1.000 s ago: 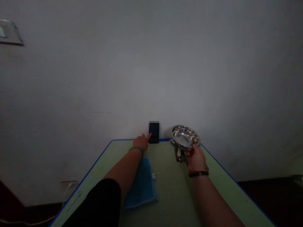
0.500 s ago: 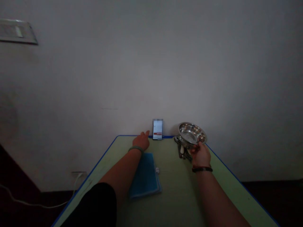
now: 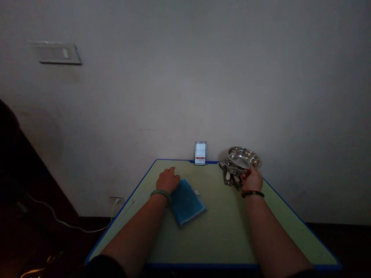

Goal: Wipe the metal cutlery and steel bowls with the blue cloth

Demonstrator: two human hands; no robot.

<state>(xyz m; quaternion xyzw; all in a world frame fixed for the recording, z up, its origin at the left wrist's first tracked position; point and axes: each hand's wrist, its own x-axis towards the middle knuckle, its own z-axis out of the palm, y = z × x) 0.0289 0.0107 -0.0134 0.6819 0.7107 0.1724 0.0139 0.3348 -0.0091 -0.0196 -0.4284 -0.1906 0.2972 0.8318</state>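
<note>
Stainless steel bowl (image 3: 243, 158) tilts in the right hand (image 3: 251, 180), whose fingers (image 3: 244, 174) grip its near rim, holding it over a bunch of white-handled cutlery (image 3: 230, 177) near the far right corner of the worktop (image 3: 220, 235). The left hand (image 3: 167, 180) rests palm-down, fingers loosely curled and holding nothing, just beside a folded blue towel (image 3: 186, 202). A phone (image 3: 200, 153) stands upright at the far edge, its lit screen blurred.
</note>
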